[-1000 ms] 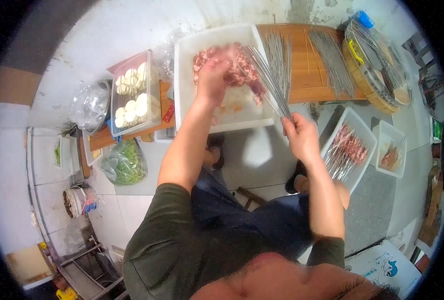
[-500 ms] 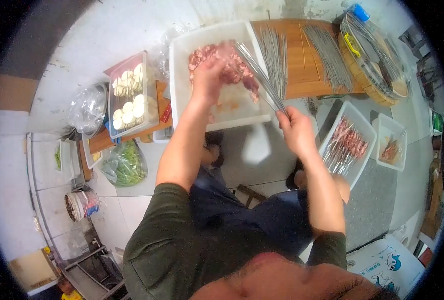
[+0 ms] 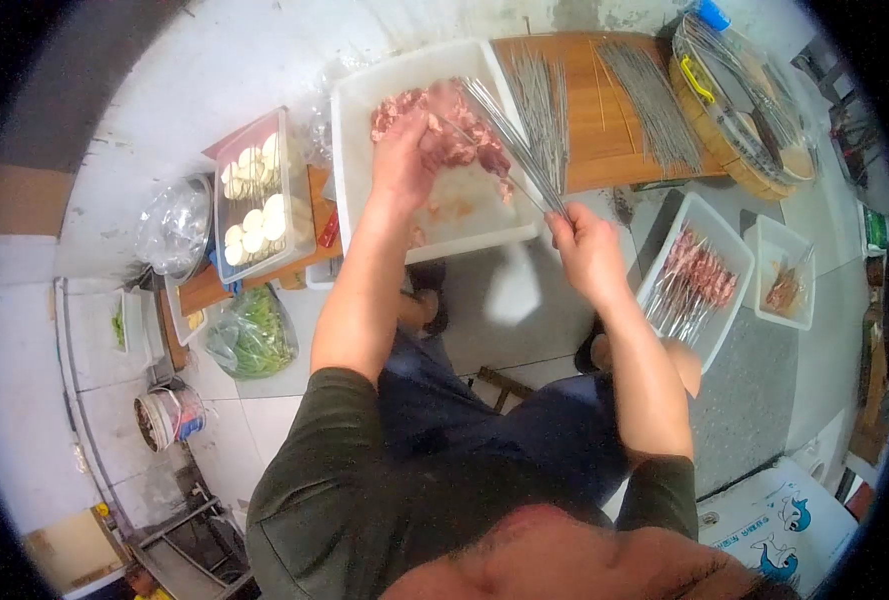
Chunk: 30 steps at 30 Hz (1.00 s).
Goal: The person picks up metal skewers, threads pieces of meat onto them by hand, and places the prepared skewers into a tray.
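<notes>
My right hand is closed round a bunch of metal skewers, which slants up and left over the right side of a white tub. Inside the tub lies a pile of raw meat pieces. At the left part of this pile, my left hand is closed on meat, with its fingertips partly hidden. One thin skewer separates from the bunch and reaches toward the left fingers, passing by a dark piece of meat.
Loose skewers lie on the wooden board beyond the tub. Meat skewers fill a white tray at right, beside a smaller tray. At left stand a clear box and bagged greens.
One skewer now stands apart from the bunch, pointing toward my left hand. My left hand has shifted slightly left and down on the meat. The whole view has moved a little.
</notes>
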{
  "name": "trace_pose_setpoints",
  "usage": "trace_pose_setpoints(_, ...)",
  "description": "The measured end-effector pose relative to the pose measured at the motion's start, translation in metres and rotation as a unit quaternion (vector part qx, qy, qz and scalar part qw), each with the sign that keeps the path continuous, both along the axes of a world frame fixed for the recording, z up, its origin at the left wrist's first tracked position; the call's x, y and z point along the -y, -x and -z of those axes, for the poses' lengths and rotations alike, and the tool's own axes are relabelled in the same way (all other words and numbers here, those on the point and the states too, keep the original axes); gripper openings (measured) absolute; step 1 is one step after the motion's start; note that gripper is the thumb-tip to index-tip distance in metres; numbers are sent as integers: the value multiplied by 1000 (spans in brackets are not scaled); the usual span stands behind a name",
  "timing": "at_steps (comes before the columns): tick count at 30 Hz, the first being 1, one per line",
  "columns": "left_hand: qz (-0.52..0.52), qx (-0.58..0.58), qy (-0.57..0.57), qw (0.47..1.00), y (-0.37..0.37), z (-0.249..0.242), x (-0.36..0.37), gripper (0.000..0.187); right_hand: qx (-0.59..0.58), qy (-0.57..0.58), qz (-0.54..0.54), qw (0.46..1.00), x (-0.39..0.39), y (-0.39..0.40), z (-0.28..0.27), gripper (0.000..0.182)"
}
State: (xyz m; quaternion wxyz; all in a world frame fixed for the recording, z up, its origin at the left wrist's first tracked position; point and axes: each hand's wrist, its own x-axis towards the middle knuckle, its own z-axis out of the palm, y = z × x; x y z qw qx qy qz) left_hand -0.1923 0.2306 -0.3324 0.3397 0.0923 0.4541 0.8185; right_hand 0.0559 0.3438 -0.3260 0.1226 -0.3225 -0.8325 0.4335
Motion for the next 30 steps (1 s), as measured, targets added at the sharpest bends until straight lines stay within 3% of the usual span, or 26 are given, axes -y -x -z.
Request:
trace_pose_setpoints(5,-4,-20,-8,1000,-1,-3,0,9,-16,3,0,1000,3,0,-4,26)
trace_pose_setpoints(14,9,-70,0,997,-2,-4,1,16,-38,-11,0,999,1,-2,1,26)
trace_pose_setpoints(23,-8,-117,54,992,1,-1,-2,6,-51,-11,2,999,3,-2,-1,25)
trace_pose_setpoints(26,-44,-152,71,985,-1,0,-5,11,-43,-1,4,999,4,-2,1,24)
trace_pose_setpoints(30,-95,-298,171,934,-2,1,-4,17,-64,-37,13,997,4,-4,8,26)
